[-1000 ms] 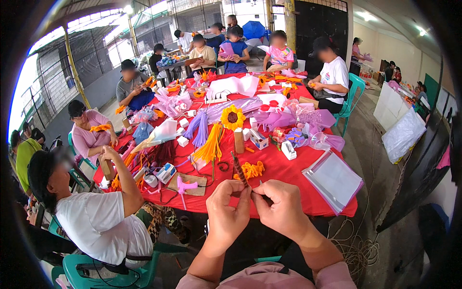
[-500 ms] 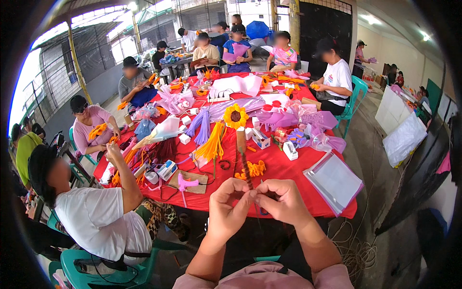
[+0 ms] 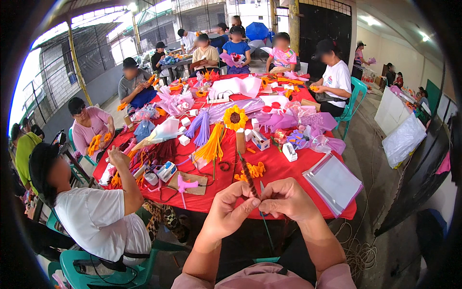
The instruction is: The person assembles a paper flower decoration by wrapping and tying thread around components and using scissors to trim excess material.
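Note:
Over the table's near edge, my left hand (image 3: pixel 235 208) pinches a brown fuzzy pipe cleaner (image 3: pixel 249 177) wound around a thin green stem. The stem's lower end (image 3: pixel 267 232) shows beneath my hands, and its top tilts leftward. Close beside it, my right hand (image 3: pixel 285 201) is closed, thumb against fingertips, near the wound piece's lower end. A thin grey pointed strip (image 3: pixel 262 186) sticks up by the right fingers; what they grip is mostly hidden. Just beyond lie orange fuzzy pieces (image 3: pixel 251 171) and a yellow sunflower (image 3: pixel 235 118) above a tan cylinder (image 3: pixel 240 141).
On the red tablecloth (image 3: pixel 284 168) are a pink glue gun (image 3: pixel 186 183) on cardboard, yellow pipe cleaners (image 3: pixel 210 146), white boxes, and clear plastic sheets (image 3: pixel 333 182) at right. A co-worker in a white shirt (image 3: pixel 103 216) sits close at left; others sit around the table.
My right hand has shifted slightly right, apart from the left. The wound stem leans more to the left, and its green lower end now shows. A far co-worker's purple wrap has come down.

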A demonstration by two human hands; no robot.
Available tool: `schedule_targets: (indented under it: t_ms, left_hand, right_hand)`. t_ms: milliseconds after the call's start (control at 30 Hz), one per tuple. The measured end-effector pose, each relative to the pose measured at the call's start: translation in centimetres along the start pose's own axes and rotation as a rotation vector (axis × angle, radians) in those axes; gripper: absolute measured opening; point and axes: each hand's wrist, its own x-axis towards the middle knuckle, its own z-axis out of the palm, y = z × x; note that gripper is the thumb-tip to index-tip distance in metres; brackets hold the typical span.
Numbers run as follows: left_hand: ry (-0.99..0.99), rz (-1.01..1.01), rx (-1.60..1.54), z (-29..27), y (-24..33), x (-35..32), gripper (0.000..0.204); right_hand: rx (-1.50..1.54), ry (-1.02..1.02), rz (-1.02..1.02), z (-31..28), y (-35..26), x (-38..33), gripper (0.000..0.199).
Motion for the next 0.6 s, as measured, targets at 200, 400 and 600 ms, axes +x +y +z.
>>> schedule_targets:
  t_ms: [200, 400, 600]
  left_hand:
    - [0.23, 0.104, 0.37, 0.9, 0.0, 0.6, 0.009]
    - [0.435, 0.263, 0.812, 2.6, -0.5, 1.3, 0.012]
    - [0.395, 0.135, 0.611, 2.2, -1.6, 0.8, 0.011]
  right_hand:
    - [-0.579, 0.275, -0.335, 1.3, -0.3, 0.2, 0.009]
    - [-1.046, 0.564, -0.619, 3.3, 1.6, 0.9, 0.015]
    - [-0.797, 0.489, -0.569, 1.9, 2.8, 1.2, 0.009]
